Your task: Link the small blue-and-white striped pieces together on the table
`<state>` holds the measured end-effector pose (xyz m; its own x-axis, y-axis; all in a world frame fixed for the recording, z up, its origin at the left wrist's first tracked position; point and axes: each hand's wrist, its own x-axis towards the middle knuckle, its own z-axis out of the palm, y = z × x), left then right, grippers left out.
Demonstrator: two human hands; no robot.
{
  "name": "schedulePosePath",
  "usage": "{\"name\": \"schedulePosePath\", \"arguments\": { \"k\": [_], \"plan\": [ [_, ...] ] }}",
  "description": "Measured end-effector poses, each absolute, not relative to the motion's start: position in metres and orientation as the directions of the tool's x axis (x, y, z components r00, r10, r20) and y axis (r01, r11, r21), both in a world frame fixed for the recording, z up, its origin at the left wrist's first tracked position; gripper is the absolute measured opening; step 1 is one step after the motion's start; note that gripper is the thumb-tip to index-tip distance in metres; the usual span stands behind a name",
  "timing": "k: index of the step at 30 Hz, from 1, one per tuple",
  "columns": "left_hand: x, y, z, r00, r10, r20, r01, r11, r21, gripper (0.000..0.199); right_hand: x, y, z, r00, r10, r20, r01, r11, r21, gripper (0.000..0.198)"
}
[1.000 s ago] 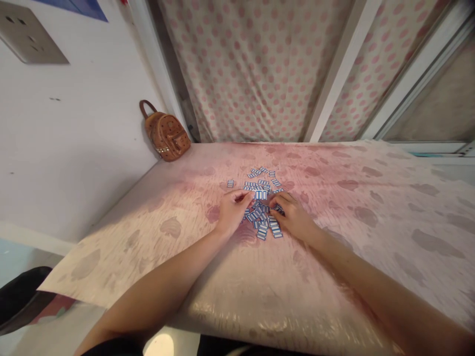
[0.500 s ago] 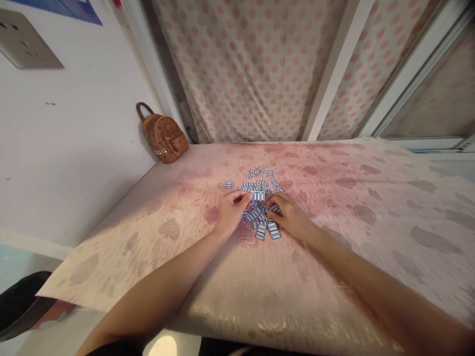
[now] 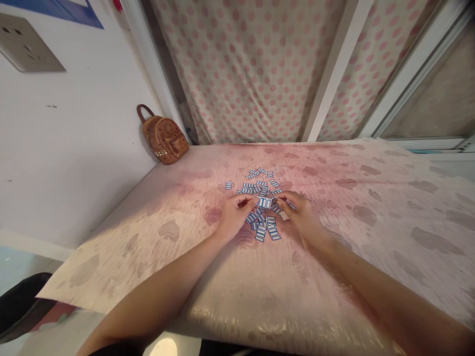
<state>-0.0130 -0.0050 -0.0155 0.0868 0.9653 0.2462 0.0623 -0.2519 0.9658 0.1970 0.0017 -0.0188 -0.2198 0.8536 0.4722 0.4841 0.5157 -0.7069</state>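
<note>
Between my two hands is a small white sticker sheet or card with blue-outlined boxes (image 3: 264, 202), raised over a loose pile of similar pieces (image 3: 261, 232). My left hand (image 3: 236, 211) pinches its left edge between thumb and fingers. At its right edge, my right hand (image 3: 298, 210) has thumb and fingertips closed on it. A small plain whitish piece (image 3: 284, 215) shows just below the right fingers. Several more blue-and-white pieces (image 3: 261, 171) are scattered on the cloth beyond my hands, and one (image 3: 228, 185) lies apart on the left.
A patterned pink tablecloth (image 3: 208, 277) covers the table. At its back left corner a brown mini backpack (image 3: 166, 138) leans against the wall. A polka-dot curtain (image 3: 252, 74) hangs behind. Off the left edge is a dark object (image 3: 24, 301).
My right hand has lifted from the pile to the card's right edge. The card, in my left hand, has shifted slightly right and toward me.
</note>
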Motion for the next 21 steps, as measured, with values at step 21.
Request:
{"name": "schedulePosePath", "arguments": {
  "k": [21],
  "plan": [
    [-0.002, -0.021, -0.008, 0.124, 0.933, 0.338, 0.127, -0.353, 0.927, 0.013, 0.193, -0.013, -0.02, -0.291, 0.909, 0.299, 0.341, 0.39, -0.855, 0.025]
  ]
}}
